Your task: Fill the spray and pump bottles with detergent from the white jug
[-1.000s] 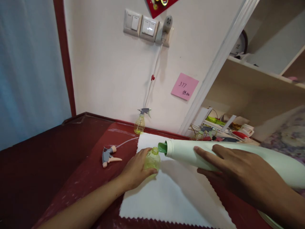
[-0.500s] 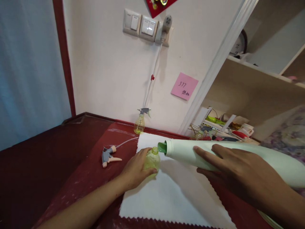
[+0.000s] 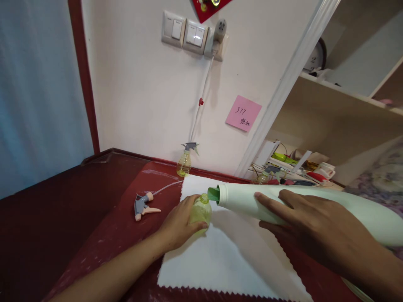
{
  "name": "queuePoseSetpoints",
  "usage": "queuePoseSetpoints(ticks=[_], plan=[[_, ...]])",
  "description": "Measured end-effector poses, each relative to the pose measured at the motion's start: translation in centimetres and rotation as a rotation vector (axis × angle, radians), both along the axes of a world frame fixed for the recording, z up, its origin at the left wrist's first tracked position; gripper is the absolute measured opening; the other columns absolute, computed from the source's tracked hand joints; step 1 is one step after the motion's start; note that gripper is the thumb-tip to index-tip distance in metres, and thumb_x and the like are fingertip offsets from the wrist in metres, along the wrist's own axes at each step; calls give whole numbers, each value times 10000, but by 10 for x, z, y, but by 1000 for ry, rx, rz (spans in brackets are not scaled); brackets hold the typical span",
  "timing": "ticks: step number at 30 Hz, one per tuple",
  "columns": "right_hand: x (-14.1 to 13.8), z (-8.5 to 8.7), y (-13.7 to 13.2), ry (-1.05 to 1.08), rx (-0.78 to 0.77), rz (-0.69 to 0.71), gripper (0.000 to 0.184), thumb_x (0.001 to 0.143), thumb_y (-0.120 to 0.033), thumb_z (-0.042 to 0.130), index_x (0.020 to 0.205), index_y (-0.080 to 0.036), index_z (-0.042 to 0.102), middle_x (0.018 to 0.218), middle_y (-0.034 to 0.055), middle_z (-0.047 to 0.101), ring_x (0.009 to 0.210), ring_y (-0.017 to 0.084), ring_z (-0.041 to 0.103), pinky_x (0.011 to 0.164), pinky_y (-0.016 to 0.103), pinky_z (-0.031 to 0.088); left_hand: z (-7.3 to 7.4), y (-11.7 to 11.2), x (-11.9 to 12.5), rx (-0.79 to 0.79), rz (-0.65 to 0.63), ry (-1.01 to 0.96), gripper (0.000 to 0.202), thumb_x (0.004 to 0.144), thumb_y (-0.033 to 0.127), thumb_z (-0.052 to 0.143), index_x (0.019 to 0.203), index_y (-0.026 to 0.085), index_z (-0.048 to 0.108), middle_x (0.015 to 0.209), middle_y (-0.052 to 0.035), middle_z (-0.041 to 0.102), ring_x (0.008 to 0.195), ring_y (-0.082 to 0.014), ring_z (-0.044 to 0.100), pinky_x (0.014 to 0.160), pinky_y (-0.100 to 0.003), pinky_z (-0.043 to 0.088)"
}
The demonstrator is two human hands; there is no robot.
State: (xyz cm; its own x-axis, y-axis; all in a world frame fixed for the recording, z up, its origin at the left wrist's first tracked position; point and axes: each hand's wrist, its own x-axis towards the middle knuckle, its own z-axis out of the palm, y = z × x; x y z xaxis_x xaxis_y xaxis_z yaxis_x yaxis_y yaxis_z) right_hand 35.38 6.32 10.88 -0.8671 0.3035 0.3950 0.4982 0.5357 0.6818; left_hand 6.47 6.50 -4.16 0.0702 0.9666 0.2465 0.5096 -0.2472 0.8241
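My left hand (image 3: 180,224) is wrapped round a small yellow-green translucent spray bottle (image 3: 200,214) whose neck is uncapped. Under the bottle lies a white cloth (image 3: 226,260) with zigzag edges. From the right, my right hand (image 3: 315,226) grips a large pale green jug (image 3: 242,201), tipped nearly level. Its green pouring spout (image 3: 213,194) reaches to the small bottle's mouth. Whether liquid is flowing I cannot tell. To the left, a grey and peach trigger sprayer head (image 3: 144,205) lies on the red table with its thin tube stretched toward the cloth.
Another spray bottle (image 3: 184,163) with a grey trigger stands against the wall. The dark red table (image 3: 103,218) meets the wall behind it. A pink note (image 3: 243,113) is stuck to the wall, and a shelf unit (image 3: 315,100) holding assorted items rises at the right.
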Motion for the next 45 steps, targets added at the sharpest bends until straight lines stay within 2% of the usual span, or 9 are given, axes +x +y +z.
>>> queuePoseSetpoints(ticks=[10, 14, 18, 23, 29, 32, 35, 40, 45], plan=[[4, -7, 1, 41, -27, -17, 396, 1070, -449, 270, 1274, -235, 534, 796, 44, 667, 498, 251, 654, 419, 374, 455, 0, 1, -1, 5, -10, 9, 697, 770, 323, 760, 1395, 217, 470, 1440, -137, 580, 1325, -331, 529, 1118, -508, 390], [9, -20, 3, 113, -46, -40, 432, 1061, -508, 291, 1273, -233, 547, 857, 75, 714, 507, 245, 669, 426, 374, 489, -1, 1, -1, 8, -6, 11, 706, 773, 328, 759, 1403, 211, 462, 1449, -145, 573, 1330, -329, 526, 1130, -505, 380], [15, -34, 7, 222, -144, -56, 454, 1034, -554, 383, 1257, -221, 598, 834, 59, 722, 548, 238, 691, 439, 348, 503, -1, 1, -2, 3, -5, 1, 702, 768, 326, 748, 1400, 226, 460, 1457, -142, 571, 1337, -328, 522, 1139, -502, 376], [14, -30, 16, 479, -318, -103, 389, 960, -510, 573, 1246, -248, 616, 980, 61, 777, 731, 252, 752, 551, 333, 545, -4, 2, -3, -37, -2, -21, 697, 780, 326, 714, 1414, 227, 441, 1489, -146, 550, 1371, -332, 495, 1159, -513, 357], [5, -16, 40, 984, -550, -140, 451, 813, -524, 746, 1176, -269, 670, 998, 47, 788, 787, 254, 740, 641, 343, 547, -11, 7, -6, -34, 0, 5, 687, 811, 383, 680, 1429, 235, 419, 1538, -156, 504, 1428, -336, 446, 1196, -528, 315], [-4, -29, 62, 1283, -640, -88, 499, 737, -516, 805, 1146, -255, 690, 1066, 63, 770, 880, 274, 718, 734, 385, 544, -13, 8, -7, -55, 28, 19, 714, 804, 405, 679, 1439, 219, 412, 1550, -164, 490, 1445, -337, 428, 1207, -522, 302], [-18, -54, 87, 1539, -689, 33, 567, 677, -551, 842, 1119, -228, 694, 1089, 84, 751, 941, 287, 690, 794, 415, 538, -12, 9, -8, -55, 28, 15, 739, 800, 424, 683, 1451, 214, 404, 1562, -168, 476, 1468, -339, 401, 1222, -512, 283], [-50, -91, 121, 1756, -688, 134, 644, 719, -588, 792, 1176, -163, 635, 1140, 131, 721, 998, 274, 681, 853, 407, 555, -12, 11, -9, -78, 5, 24, 755, 820, 435, 674, 1471, 219, 360, 1588, -168, 439, 1483, -323, 382, 1235, -506, 273], [-72, -110, 134, 1845, -718, 157, 647, 736, -583, 781, 1198, -156, 631, 1132, 123, 722, 986, 264, 678, 868, 401, 556, -14, 12, -11, -118, 13, 33, 811, 786, 489, 674, 1469, 216, 334, 1614, -178, 401, 1513, -344, 336, 1259, -527, 229]])
